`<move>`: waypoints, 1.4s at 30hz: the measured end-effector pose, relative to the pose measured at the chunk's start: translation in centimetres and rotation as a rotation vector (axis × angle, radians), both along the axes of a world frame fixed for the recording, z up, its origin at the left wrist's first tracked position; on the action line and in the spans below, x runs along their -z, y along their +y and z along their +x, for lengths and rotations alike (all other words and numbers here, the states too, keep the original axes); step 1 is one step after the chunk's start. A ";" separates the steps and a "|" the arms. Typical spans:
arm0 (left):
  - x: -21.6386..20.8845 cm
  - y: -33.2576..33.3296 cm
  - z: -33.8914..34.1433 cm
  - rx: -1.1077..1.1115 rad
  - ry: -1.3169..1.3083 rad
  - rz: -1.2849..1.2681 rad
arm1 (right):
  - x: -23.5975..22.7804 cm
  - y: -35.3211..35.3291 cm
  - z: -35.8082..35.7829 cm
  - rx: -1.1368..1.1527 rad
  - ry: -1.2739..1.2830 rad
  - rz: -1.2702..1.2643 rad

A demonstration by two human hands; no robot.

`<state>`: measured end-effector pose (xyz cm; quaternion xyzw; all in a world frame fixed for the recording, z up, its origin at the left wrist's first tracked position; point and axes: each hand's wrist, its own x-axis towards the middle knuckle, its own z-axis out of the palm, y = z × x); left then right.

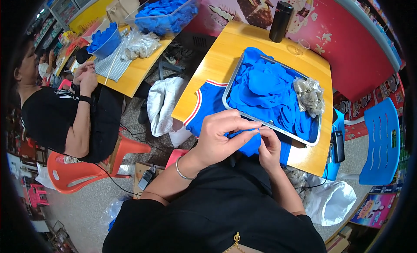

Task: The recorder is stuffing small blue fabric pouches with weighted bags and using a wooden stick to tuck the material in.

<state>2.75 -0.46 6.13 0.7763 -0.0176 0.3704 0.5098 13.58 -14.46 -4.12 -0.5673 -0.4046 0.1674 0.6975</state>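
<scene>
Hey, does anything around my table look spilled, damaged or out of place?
Nothing looks clearly spilled or damaged; the blue pieces lie heaped in the metal tray. A black cable trails loosely by the orange chair, slightly untidy.

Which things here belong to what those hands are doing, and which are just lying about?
Seems part of the job:
blue piece held by the left hand and right hand
metal tray
blue pieces heaped in it
filled clear bag at the tray's right side

Probably just lying about:
black flask
clear cup
blue chair
</scene>
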 end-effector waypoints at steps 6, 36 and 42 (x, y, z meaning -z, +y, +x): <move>0.4 0.0 -0.2 0.044 0.098 -0.255 | -0.6 0.0 -0.1 -0.052 -0.009 0.021; 1.9 2.4 -0.3 0.205 0.065 -0.334 | -3.7 -0.7 0.4 -0.025 -0.377 -0.152; 2.8 0.8 -0.2 0.161 0.061 -0.370 | -3.2 -0.4 -0.8 -0.149 0.042 -0.084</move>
